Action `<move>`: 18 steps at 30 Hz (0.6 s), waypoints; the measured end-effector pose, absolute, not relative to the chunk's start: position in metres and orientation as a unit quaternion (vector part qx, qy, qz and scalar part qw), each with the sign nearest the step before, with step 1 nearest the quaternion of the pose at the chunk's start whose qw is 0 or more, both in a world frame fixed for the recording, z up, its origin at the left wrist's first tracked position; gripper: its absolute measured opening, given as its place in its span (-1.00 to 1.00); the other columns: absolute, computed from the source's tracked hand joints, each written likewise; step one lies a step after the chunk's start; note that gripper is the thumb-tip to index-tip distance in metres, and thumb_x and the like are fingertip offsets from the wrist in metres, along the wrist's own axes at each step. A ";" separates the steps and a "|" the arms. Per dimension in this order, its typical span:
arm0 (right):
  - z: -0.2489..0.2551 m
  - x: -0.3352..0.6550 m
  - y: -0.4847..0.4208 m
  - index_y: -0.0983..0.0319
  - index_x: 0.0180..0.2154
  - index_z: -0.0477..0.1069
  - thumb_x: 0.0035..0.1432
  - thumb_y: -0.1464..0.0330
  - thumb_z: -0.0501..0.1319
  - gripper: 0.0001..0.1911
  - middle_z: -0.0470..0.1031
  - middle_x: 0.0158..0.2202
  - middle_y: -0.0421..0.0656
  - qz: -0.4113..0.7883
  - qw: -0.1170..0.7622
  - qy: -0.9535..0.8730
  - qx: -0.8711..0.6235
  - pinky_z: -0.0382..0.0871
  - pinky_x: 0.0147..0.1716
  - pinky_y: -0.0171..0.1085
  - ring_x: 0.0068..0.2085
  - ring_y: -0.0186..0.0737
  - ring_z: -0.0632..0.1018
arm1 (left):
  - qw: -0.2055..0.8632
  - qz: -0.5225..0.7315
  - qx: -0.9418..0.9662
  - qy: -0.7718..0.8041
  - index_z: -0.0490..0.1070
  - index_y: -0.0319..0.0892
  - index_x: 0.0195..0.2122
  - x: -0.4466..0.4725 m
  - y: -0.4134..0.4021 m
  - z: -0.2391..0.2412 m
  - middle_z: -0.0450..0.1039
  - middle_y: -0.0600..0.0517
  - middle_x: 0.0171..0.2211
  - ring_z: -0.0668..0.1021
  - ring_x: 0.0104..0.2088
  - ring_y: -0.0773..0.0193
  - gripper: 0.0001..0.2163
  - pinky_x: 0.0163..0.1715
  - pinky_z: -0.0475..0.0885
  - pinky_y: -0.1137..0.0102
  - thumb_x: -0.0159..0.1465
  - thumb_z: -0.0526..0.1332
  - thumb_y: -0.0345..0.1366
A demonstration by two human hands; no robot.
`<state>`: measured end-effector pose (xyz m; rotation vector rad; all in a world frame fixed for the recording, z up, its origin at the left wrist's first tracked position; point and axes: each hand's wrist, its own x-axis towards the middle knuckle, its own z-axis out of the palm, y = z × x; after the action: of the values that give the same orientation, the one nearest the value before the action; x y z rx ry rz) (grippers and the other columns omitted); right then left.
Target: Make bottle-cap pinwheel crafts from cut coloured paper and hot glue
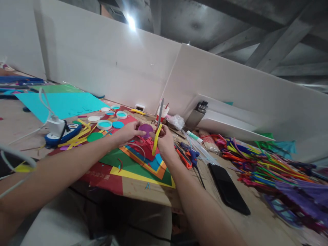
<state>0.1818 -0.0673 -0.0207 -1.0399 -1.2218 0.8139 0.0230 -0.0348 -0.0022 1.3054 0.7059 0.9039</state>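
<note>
My left hand (133, 132) pinches the left edge of a round purple disc (146, 130), held above a pile of coloured paper. In my right hand (164, 136) are scissors with yellow handles (156, 139), their blades pointing up and away from me. The right fingertips are close to the disc's right edge; whether they touch it I cannot tell. Beneath both hands lie red, blue, orange, green and yellow sheets (143, 177). To the left of my left hand are a blue disc (118, 124), a green disc (95, 137) and several round white lids with blue centres (104, 125).
A power strip (64, 135) with a white plug sits at the left, near a large turquoise sheet (64, 102). On the right are a glue gun (192, 153), a black phone (228, 188) and many pipe cleaners (266, 167). White panels (128, 61) stand behind the table.
</note>
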 end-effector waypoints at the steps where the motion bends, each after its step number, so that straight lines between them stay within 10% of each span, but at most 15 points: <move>1: -0.020 0.183 -0.067 0.21 -0.07 0.31 -0.17 0.25 0.35 -0.43 0.48 -0.38 -0.21 0.352 0.618 -0.535 -0.455 0.42 -0.43 -0.29 -0.42 -0.28 0.49 | 0.667 0.370 0.576 0.295 0.35 -0.22 -0.24 0.020 -0.035 -0.001 0.52 -0.04 -0.32 0.56 -0.40 0.24 -0.70 -0.48 0.47 0.41 0.03 0.38 -0.32; 6: -0.020 0.184 -0.069 0.22 -0.08 0.35 -0.20 0.26 0.34 -0.44 0.47 -0.41 -0.21 0.358 0.583 -0.551 -0.478 0.41 -0.51 -0.30 -0.48 -0.29 0.47 | 0.794 0.232 0.512 0.234 0.45 -0.23 -0.24 0.012 -0.030 -0.001 0.55 -0.21 -0.29 0.59 -0.25 0.02 -0.56 -0.40 0.49 0.26 0.19 0.13 0.10; 18: -0.022 0.184 -0.066 0.21 -0.04 0.33 -0.03 0.18 0.28 -0.49 0.44 -0.42 -0.22 0.320 0.604 -0.561 -0.468 0.37 -0.55 -0.33 -0.52 -0.33 0.42 | 0.799 0.311 0.464 0.224 0.43 -0.22 -0.10 0.022 -0.027 -0.014 0.55 -0.18 -0.24 0.61 -0.32 0.17 -0.70 -0.45 0.48 0.42 0.31 0.08 -0.12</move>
<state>0.1838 -0.0661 -0.0216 -1.0822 -1.2975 0.7411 0.0221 -0.0267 -0.0137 0.9950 0.4816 0.6665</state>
